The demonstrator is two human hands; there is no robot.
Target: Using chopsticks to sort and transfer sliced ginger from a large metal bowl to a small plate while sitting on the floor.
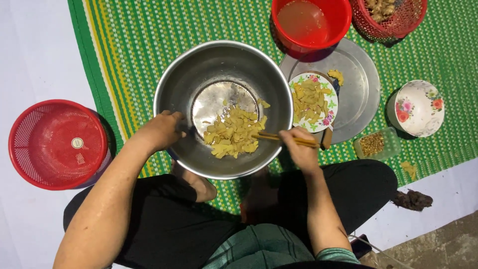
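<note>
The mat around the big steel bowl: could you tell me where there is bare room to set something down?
Free: the green mat above and left of the steel bowl, toward the red basket. Crowded: right of the bowl, with the floral plate, round tray, red bucket and floral bowl.

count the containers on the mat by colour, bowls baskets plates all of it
red: 3, empty basket, basin, basket of roots
silver metal: 2, big bowl, round tray
white floral: 2, plate, bowl
clear: 1, small tub
total: 8
</note>
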